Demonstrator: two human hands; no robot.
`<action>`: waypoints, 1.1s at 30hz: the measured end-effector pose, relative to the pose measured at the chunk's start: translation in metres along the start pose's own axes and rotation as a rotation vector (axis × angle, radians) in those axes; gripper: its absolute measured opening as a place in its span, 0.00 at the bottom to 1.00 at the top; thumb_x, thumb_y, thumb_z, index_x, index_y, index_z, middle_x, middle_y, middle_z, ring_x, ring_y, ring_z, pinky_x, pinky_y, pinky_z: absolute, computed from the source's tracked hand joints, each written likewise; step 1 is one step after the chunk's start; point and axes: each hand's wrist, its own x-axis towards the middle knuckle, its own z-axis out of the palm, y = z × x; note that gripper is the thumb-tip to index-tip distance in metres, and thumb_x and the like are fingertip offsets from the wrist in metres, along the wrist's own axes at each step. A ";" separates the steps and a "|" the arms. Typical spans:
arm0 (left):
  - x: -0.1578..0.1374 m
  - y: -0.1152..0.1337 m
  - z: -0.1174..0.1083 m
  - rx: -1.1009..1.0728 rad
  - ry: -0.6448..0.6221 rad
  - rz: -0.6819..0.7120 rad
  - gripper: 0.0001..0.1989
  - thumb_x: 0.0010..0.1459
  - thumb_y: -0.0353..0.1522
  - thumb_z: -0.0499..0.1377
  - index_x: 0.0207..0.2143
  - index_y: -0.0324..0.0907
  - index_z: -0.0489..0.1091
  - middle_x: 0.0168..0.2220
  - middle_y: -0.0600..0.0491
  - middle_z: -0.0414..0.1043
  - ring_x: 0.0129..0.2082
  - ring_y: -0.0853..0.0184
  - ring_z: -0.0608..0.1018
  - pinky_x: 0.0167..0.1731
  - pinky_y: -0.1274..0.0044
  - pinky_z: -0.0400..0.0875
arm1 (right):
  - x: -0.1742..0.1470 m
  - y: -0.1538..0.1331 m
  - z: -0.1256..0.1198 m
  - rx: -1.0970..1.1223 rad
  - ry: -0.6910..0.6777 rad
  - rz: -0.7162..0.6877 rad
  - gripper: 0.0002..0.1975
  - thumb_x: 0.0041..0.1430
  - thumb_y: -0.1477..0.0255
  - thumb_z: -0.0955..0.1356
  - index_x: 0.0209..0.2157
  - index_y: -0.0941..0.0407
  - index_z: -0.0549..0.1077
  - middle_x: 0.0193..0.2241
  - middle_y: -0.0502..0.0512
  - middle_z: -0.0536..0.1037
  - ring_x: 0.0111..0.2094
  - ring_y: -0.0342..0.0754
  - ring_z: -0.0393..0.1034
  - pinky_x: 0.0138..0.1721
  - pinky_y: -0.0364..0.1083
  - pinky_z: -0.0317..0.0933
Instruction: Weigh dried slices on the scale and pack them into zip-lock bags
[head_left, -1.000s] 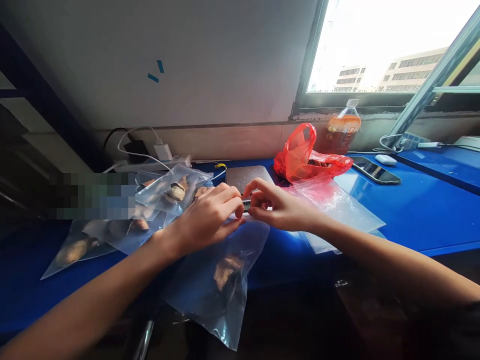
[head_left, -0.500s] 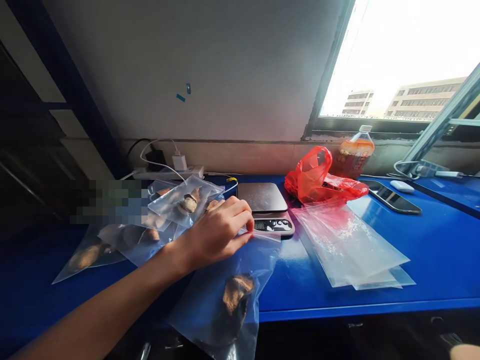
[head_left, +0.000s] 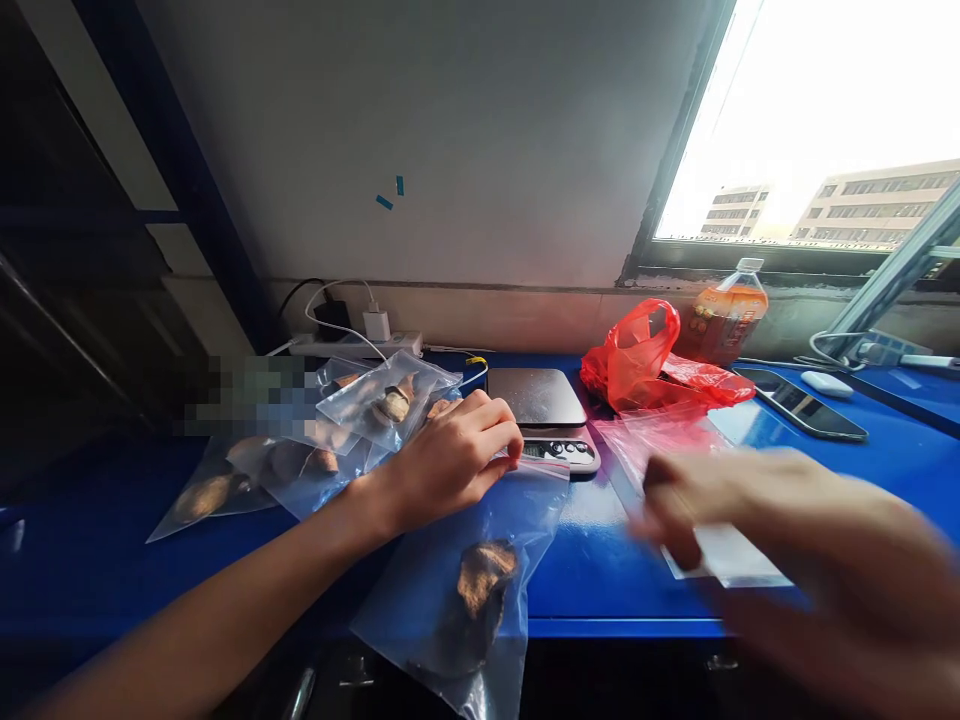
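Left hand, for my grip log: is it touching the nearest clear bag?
Touching: the head view shows the left hand pinching the nearest clear bag at its top edge.

Bare hands (head_left: 466, 450) and slim, bare forearms (head_left: 255, 605), smooth in outline, the right side blurred

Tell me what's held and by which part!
The left hand pinches a clear bag by its top edge. The right hand is too blurred to tell.

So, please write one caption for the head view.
The left hand holds a zip bag by a scale; the right hand blurs near flat bags.
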 end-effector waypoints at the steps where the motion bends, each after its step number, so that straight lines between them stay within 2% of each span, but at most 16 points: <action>1: 0.000 0.000 0.000 0.004 0.006 0.004 0.04 0.62 0.25 0.59 0.34 0.41 0.71 0.39 0.53 0.73 0.41 0.64 0.71 0.42 0.73 0.68 | 0.005 0.008 0.006 0.055 -0.096 0.051 0.11 0.63 0.65 0.66 0.40 0.57 0.75 0.26 0.50 0.76 0.25 0.43 0.70 0.23 0.43 0.68; 3: 0.000 0.001 0.002 0.012 0.021 0.014 0.03 0.62 0.26 0.59 0.33 0.41 0.71 0.37 0.53 0.73 0.39 0.64 0.72 0.41 0.73 0.68 | 0.012 0.025 0.026 0.230 -0.294 0.240 0.05 0.61 0.70 0.67 0.36 0.57 0.72 0.21 0.47 0.73 0.21 0.41 0.67 0.20 0.41 0.62; 5: 0.000 0.001 0.003 0.021 0.047 0.034 0.03 0.62 0.27 0.59 0.34 0.40 0.71 0.36 0.53 0.73 0.38 0.64 0.73 0.40 0.73 0.67 | 0.012 0.036 0.048 0.429 -0.443 0.446 0.06 0.59 0.70 0.67 0.36 0.56 0.67 0.21 0.46 0.71 0.22 0.40 0.64 0.21 0.40 0.57; 6: 0.000 0.000 0.003 0.026 0.059 0.046 0.03 0.62 0.27 0.59 0.34 0.40 0.71 0.35 0.53 0.73 0.37 0.64 0.73 0.40 0.73 0.67 | 0.010 0.038 0.057 0.520 -0.500 0.508 0.07 0.59 0.69 0.68 0.37 0.56 0.65 0.22 0.46 0.70 0.23 0.40 0.63 0.22 0.40 0.56; 9: -0.001 0.000 0.005 0.040 0.060 0.096 0.03 0.63 0.28 0.58 0.34 0.40 0.71 0.35 0.52 0.72 0.36 0.64 0.74 0.39 0.72 0.68 | -0.003 0.032 0.073 0.742 -0.575 0.549 0.11 0.59 0.70 0.66 0.42 0.55 0.61 0.25 0.44 0.68 0.25 0.39 0.59 0.24 0.40 0.54; 12: -0.003 0.000 0.005 0.008 0.025 0.156 0.05 0.65 0.30 0.56 0.35 0.39 0.71 0.36 0.50 0.72 0.36 0.64 0.75 0.37 0.74 0.70 | -0.012 0.023 0.072 0.853 -0.551 0.584 0.14 0.58 0.74 0.64 0.45 0.54 0.59 0.25 0.43 0.66 0.24 0.38 0.55 0.24 0.40 0.50; 16: -0.004 0.003 0.004 -0.006 -0.027 0.126 0.06 0.65 0.29 0.55 0.38 0.40 0.71 0.40 0.49 0.73 0.38 0.64 0.77 0.37 0.74 0.72 | -0.012 0.020 0.067 0.900 -0.549 0.605 0.16 0.55 0.75 0.64 0.45 0.55 0.59 0.24 0.43 0.66 0.23 0.38 0.55 0.23 0.39 0.49; 20: -0.004 0.006 0.004 0.056 -0.104 0.063 0.07 0.66 0.28 0.53 0.38 0.40 0.72 0.39 0.50 0.73 0.34 0.65 0.78 0.34 0.74 0.72 | -0.012 0.019 0.073 0.804 -0.530 0.621 0.19 0.52 0.75 0.63 0.46 0.54 0.57 0.22 0.41 0.64 0.22 0.39 0.55 0.22 0.39 0.49; 23: -0.002 0.008 0.007 0.146 -0.146 0.081 0.09 0.65 0.26 0.51 0.36 0.39 0.71 0.36 0.50 0.73 0.32 0.64 0.78 0.30 0.75 0.71 | -0.014 0.023 0.083 0.695 -0.458 0.653 0.21 0.49 0.76 0.63 0.46 0.53 0.55 0.19 0.38 0.61 0.20 0.39 0.55 0.21 0.39 0.47; 27: 0.000 0.008 0.006 0.126 -0.146 0.121 0.09 0.64 0.25 0.51 0.35 0.39 0.70 0.35 0.51 0.74 0.31 0.66 0.78 0.30 0.76 0.69 | -0.016 0.032 0.088 0.514 -0.348 0.666 0.17 0.48 0.77 0.63 0.40 0.53 0.57 0.18 0.38 0.58 0.20 0.39 0.52 0.21 0.40 0.45; 29: 0.000 0.006 0.003 0.056 -0.125 0.057 0.09 0.65 0.26 0.51 0.35 0.40 0.70 0.35 0.52 0.75 0.32 0.66 0.78 0.31 0.76 0.69 | -0.017 0.033 0.086 0.448 -0.296 0.597 0.14 0.50 0.78 0.62 0.40 0.53 0.58 0.20 0.40 0.62 0.22 0.40 0.56 0.23 0.41 0.50; 33: 0.000 0.002 -0.005 -0.001 -0.116 -0.080 0.07 0.65 0.28 0.52 0.37 0.41 0.70 0.33 0.54 0.77 0.32 0.67 0.79 0.32 0.77 0.68 | -0.021 0.027 0.081 0.350 -0.229 0.294 0.11 0.58 0.75 0.65 0.43 0.54 0.63 0.35 0.52 0.73 0.34 0.44 0.66 0.35 0.45 0.61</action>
